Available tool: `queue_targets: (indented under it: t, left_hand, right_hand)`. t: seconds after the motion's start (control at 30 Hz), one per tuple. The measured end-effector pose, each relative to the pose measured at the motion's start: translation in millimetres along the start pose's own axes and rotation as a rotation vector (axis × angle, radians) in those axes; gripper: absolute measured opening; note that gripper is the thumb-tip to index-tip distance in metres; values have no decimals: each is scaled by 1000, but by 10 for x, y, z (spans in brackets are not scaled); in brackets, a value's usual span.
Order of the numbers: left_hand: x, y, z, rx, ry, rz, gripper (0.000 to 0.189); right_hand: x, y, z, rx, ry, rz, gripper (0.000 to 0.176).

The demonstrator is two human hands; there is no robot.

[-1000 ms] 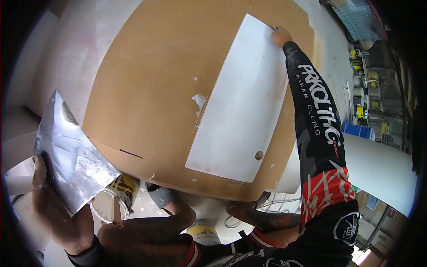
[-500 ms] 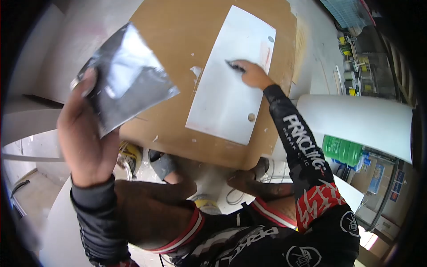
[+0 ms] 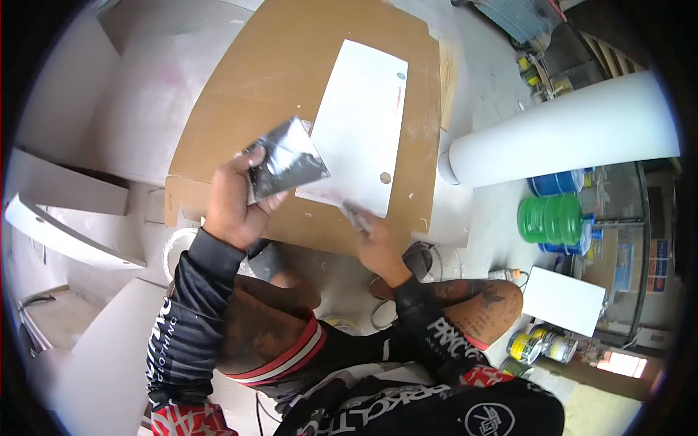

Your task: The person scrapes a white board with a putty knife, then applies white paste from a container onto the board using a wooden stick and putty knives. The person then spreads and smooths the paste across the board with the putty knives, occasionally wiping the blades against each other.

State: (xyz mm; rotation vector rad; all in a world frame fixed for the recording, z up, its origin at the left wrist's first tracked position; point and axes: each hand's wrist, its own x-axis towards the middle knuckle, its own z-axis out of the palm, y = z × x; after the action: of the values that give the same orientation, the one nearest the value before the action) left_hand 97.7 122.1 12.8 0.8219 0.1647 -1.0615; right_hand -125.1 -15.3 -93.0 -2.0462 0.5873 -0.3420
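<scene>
Left hand (image 3: 236, 203), head view: closed on a shiny metal plate (image 3: 297, 158), thumb on its upper face, remaining grip partly hidden beneath. Plate tilted, overlapping the near left part of the white panel (image 3: 356, 123) in view; contact cannot be determined. Right hand (image 3: 382, 247): fingers pinched around a small grey tool (image 3: 355, 216), blurred, its end at the panel's near edge; contact likewise unconfirmed. Panel lies flat on brown cardboard (image 3: 233, 109), with one round mark (image 3: 385, 178) towards its near end and a reddish streak near its right edge. Right of the cardboard: a large white cylinder (image 3: 560, 134) and, nearer the person, a green container (image 3: 550, 219).
</scene>
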Motion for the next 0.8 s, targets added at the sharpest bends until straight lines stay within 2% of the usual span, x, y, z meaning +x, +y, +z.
queue_targets:
  t: [0.03,0.1,0.13,0.2,0.23,0.3,0.33,0.37,0.43,0.47,0.5,0.57,0.6,0.67,0.7,0.73,0.8]
  left_hand:
    - [-68,-67,29,-10,0,6,20]
    - [-212,-224,130,226,30,-3,24]
    - [-229,-256,120,227,24,2,24]
    - [-211,-309,100,79,-189,-115,24]
    - [-228,-283,111,79,-198,-111,24]
    - [-269,-176,160,-13,-241,-18,25]
    - [-348,-170,322,160,-81,223,30]
    - [-310,-181,307,156,-81,229,30]
    - [-226,-259,252,1013,-174,1105,36]
    - [-78,-174,218,1124,-455,1277,34]
    - [-38,-165,214,1349,-517,1342,40]
    - [-27,-241,259,1594,-506,1199,47]
    - [-1,-218,251,1594,-497,1189,47]
    - [73,-174,191,2016,-392,964,53]
    - [135,-195,110,2011,-389,950,53]
    - [182,-227,11,2026,-340,834,53]
    - [252,-190,-27,2052,-299,665,50]
  right_hand:
    - [18,-241,-99,-7,-8,-6,50]
    - [62,-885,-312,47,300,-265,56]
    - [76,-985,-311,45,304,-272,56]
    - [121,-1110,-292,-58,239,-491,54]
    - [109,-1003,-320,-63,243,-498,54]
    - [65,-648,-411,-31,-125,-223,52]
    - [33,-631,-435,62,-145,122,35]
    - [74,-625,-460,57,-147,117,35]
    - [151,-768,-553,1394,130,683,26]
    - [215,-900,-658,1439,57,679,30]
    - [289,-907,-712,1436,55,692,30]
    - [473,-844,-798,1872,-187,555,31]
    - [567,-513,-866,1863,-176,422,34]
    - [1047,-561,-1173,2001,-174,363,35]
    - [1348,-462,-1309,1494,56,262,34]
    - [1673,-162,-1473,1199,207,277,34]
    - [2385,128,-1640,683,280,201,32]
